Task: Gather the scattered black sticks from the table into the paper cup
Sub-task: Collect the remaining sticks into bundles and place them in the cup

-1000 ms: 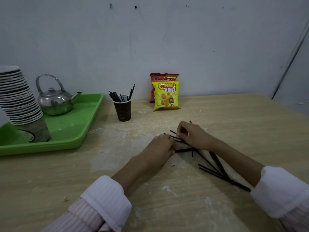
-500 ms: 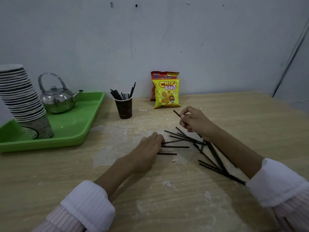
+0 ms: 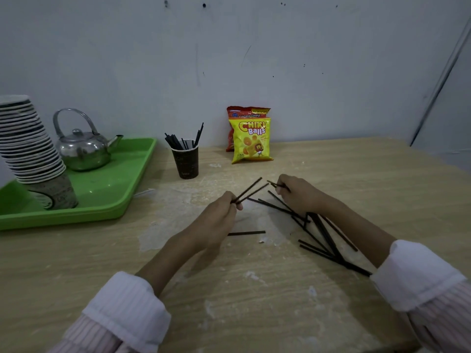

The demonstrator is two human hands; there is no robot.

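The left hand point(image 3: 219, 215) is curled, pinching two thin black sticks point(image 3: 251, 191) by their near ends so they slant up off the pale wooden table point(image 3: 254, 301). The right hand point(image 3: 300, 194), also curled, grips at least one more black stick point(image 3: 277, 184), whose tip pokes out past the fingers. A loose heap of sticks point(image 3: 323, 235) lies on the table under and beside the right wrist, and a lone stick point(image 3: 246, 233) lies flat near the left hand. The dark brown paper cup point(image 3: 185, 161) stands well behind both hands with several sticks in it, beside a green plastic tray point(image 3: 114, 200).
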